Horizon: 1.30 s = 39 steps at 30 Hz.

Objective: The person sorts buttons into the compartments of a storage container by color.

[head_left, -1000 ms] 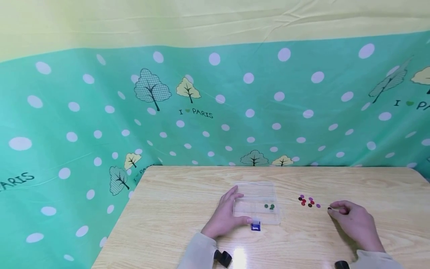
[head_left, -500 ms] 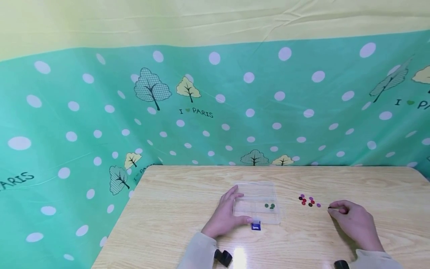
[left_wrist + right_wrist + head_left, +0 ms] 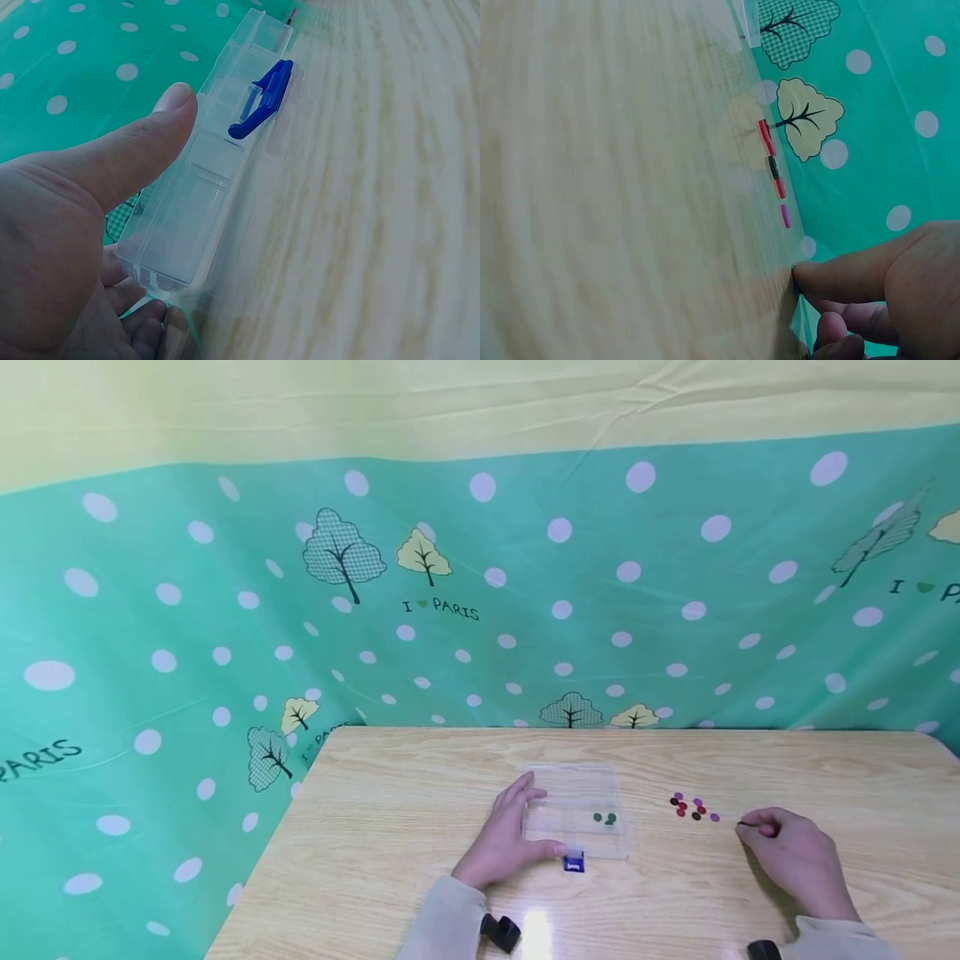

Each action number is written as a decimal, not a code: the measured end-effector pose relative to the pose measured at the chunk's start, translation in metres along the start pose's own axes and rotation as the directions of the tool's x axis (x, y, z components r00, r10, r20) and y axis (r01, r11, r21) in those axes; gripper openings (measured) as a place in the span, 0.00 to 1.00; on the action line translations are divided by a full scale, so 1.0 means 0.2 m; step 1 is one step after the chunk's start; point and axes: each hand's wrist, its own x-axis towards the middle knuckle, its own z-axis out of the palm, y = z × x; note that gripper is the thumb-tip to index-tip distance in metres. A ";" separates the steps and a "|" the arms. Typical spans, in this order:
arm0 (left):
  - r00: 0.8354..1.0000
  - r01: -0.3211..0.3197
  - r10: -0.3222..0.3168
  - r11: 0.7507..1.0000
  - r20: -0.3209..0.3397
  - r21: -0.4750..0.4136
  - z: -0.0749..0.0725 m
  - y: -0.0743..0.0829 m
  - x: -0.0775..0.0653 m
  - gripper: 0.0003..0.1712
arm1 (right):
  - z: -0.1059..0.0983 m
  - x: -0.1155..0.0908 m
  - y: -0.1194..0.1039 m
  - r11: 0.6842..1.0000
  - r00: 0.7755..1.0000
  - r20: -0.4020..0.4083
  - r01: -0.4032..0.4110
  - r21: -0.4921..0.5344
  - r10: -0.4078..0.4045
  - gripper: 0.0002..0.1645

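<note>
My left hand (image 3: 506,839) holds the left end of a clear plastic box (image 3: 588,781), its thumb at the front edge beside a blue latch (image 3: 573,862). Seen in the left wrist view, the thumb lies along the box (image 3: 176,232) and the other fingers are bent at its near end. A few green discs (image 3: 611,818) lie inside the right front compartment. Out to the right, my right hand (image 3: 798,856) pinches a small black disc (image 3: 741,823) between thumb and index finger, close over the table. The right wrist view shows it mostly covered by the thumb.
Between the box and my right hand, several loose discs lie on the wooden table (image 3: 405,802): red (image 3: 682,812), purple (image 3: 715,817) and black (image 3: 697,816). A green dotted cloth (image 3: 525,568) hangs behind the table's far edge.
Both hands stay in the same places. The black disc at my right fingertips shows less of its face than a second ago. The head view has shifted very slightly.
</note>
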 end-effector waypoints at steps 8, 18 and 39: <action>1.000 -0.010 0.010 1.000 -0.005 0.006 -0.01 0.00 0.00 0.50 | 0.00 0.00 -0.01 1.000 1.000 0.002 -0.021 -0.001 0.021 0.18; 1.000 -0.017 0.017 1.000 -0.015 -0.011 -0.02 0.01 0.01 0.49 | -0.02 0.00 -0.02 1.000 1.000 0.004 0.029 -0.005 -0.028 0.18; 1.000 -0.004 0.004 1.000 -0.008 0.002 0.00 0.00 0.00 0.50 | -0.02 -0.03 -0.03 1.000 0.999 0.034 -0.021 0.010 0.021 0.17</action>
